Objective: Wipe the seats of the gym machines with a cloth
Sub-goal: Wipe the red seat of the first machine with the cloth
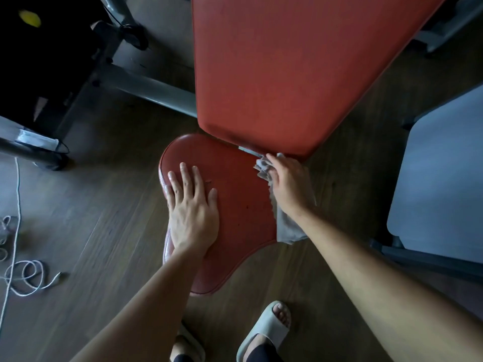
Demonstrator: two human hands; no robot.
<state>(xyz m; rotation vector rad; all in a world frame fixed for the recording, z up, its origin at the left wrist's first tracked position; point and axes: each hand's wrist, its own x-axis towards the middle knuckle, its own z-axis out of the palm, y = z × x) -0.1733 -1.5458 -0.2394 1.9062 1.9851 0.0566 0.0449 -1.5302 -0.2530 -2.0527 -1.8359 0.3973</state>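
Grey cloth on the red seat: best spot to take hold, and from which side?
Grip the cloth at its loose tail, hanging off the seat edge behind the right hand. Come from the seat's right side: there it drapes free, while the front is bunched under the hand.

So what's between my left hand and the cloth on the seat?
In the head view, only bare red seat separates the left hand, flat on the pad, from the cloth under the right hand. A few small dark specks mark it.

Red seat (235, 205): left hand (192, 218) flat on top, grey cloth (286, 226) draped over right edge.
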